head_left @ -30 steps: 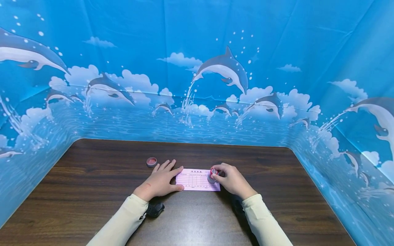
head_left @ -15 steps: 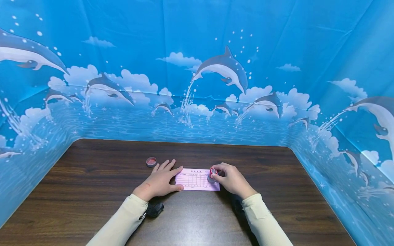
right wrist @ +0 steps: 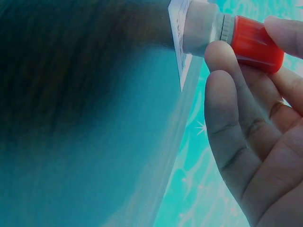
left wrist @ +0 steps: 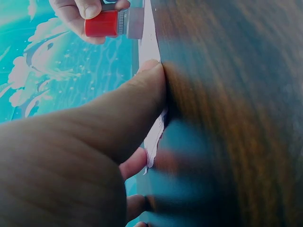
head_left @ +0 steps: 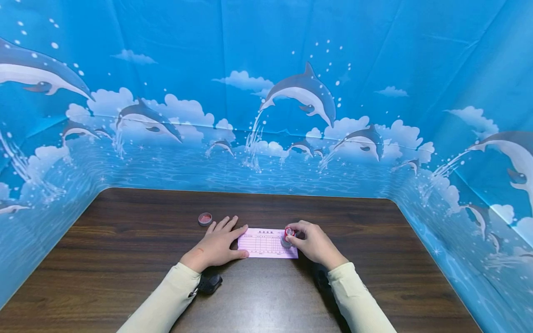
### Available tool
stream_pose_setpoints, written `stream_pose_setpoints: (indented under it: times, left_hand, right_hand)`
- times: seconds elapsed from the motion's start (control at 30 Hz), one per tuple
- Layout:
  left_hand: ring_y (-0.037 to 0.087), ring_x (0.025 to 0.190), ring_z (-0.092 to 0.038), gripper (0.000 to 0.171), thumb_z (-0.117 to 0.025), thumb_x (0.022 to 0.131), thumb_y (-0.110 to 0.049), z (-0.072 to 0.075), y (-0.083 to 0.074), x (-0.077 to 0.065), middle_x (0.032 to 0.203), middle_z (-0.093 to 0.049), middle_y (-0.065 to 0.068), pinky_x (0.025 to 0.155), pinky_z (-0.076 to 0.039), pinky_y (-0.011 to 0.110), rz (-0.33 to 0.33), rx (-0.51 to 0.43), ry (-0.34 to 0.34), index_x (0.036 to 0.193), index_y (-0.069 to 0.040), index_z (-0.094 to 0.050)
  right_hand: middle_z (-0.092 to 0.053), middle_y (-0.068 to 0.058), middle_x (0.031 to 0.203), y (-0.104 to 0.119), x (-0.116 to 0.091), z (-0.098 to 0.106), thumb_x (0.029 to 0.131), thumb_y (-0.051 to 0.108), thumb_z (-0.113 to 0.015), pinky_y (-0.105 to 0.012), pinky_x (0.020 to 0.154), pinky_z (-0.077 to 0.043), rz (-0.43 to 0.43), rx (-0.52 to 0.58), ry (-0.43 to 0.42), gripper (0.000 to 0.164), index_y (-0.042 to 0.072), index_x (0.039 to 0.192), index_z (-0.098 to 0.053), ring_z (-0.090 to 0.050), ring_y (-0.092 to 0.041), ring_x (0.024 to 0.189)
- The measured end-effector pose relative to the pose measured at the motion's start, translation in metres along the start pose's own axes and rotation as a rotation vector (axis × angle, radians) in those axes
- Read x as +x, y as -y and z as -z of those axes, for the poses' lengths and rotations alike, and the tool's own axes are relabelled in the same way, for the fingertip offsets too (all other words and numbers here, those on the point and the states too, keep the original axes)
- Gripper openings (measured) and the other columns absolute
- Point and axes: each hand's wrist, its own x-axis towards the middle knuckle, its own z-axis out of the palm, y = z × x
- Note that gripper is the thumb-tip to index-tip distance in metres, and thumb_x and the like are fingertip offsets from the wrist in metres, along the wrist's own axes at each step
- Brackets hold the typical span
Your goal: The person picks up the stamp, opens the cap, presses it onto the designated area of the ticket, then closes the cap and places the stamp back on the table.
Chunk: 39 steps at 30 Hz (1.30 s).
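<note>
A pink receipt form [head_left: 258,245] with a printed grid lies flat on the dark wooden table. My left hand [head_left: 218,245] is spread beside it, thumb and index fingertip on its left end; in the left wrist view the thumb [left wrist: 147,90] presses the paper's edge. My right hand [head_left: 318,243] holds a stamp [head_left: 288,237] by its red handle between thumb and fingers. The stamp [right wrist: 258,43] has a greyish translucent base, which stands upright against the right end of the form. Its printing face is hidden.
Behind the left hand sits a small round cap [head_left: 205,219], reddish inside, on the table [head_left: 145,240]. Black wrist devices [head_left: 210,284] hang under the forearms. A blue dolphin-print curtain [head_left: 187,166] encloses the table's back and sides.
</note>
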Motion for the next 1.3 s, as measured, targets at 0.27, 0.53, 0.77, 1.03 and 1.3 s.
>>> stream_pose_setpoints:
  times: [0.27, 0.53, 0.77, 1.03, 1.3]
  left_hand:
    - [0.045, 0.155, -0.02, 0.079, -0.071, 0.093, -0.055, -0.0011, -0.001, -0.0017, 0.167, -0.027, 0.021, 0.121, -0.013, 0.068, 0.009, -0.011, 0.013, 0.158, -0.016, -0.046]
    - [0.044, 0.155, -0.019, 0.079, -0.071, 0.093, -0.057, -0.0021, 0.0004, 0.0002, 0.168, -0.027, 0.02, 0.122, -0.013, 0.068, 0.005, 0.001, 0.01, 0.158, -0.018, -0.046]
    - [0.044, 0.156, -0.019, 0.079, -0.071, 0.093, -0.056, -0.0008, -0.0006, 0.0001, 0.168, -0.027, 0.02, 0.122, -0.013, 0.067, 0.007, -0.009, 0.007, 0.158, -0.018, -0.046]
    - [0.044, 0.156, -0.019, 0.078, -0.072, 0.093, -0.054, 0.001, -0.0019, 0.0004, 0.168, -0.027, 0.02, 0.122, -0.013, 0.067, 0.014, 0.0, 0.01, 0.158, -0.018, -0.047]
    - [0.044, 0.156, -0.019, 0.079, -0.072, 0.093, -0.055, -0.0001, -0.0008, 0.0001, 0.168, -0.027, 0.02, 0.122, -0.012, 0.067, 0.017, -0.007, 0.012, 0.158, -0.018, -0.046]
  right_hand:
    - [-0.065, 0.007, 0.092, -0.0007, -0.0016, -0.0002, 0.093, 0.017, -0.079, -0.026, 0.067, -0.051, -0.003, 0.006, 0.007, 0.019, 0.014, 0.112, -0.078, -0.057, -0.013, 0.082]
    - [-0.065, 0.007, 0.091, -0.0018, -0.0018, 0.0002, 0.093, 0.015, -0.079, -0.025, 0.066, -0.05, 0.021, -0.004, -0.002, 0.02, 0.013, 0.113, -0.078, -0.056, -0.013, 0.08]
    - [-0.065, 0.009, 0.091, -0.0012, -0.0002, 0.0008, 0.092, 0.015, -0.08, -0.027, 0.068, -0.05, 0.014, -0.023, -0.001, 0.021, 0.014, 0.113, -0.078, -0.056, -0.012, 0.08]
    - [-0.066, 0.008, 0.093, 0.0028, 0.0, 0.0011, 0.091, 0.016, -0.081, -0.03, 0.073, -0.052, -0.02, -0.028, 0.003, 0.024, 0.013, 0.115, -0.078, -0.056, -0.014, 0.082]
    - [-0.064, 0.009, 0.091, 0.0018, 0.0003, 0.0006, 0.092, 0.016, -0.08, -0.029, 0.071, -0.051, -0.015, -0.035, 0.007, 0.022, 0.015, 0.114, -0.078, -0.056, -0.013, 0.082]
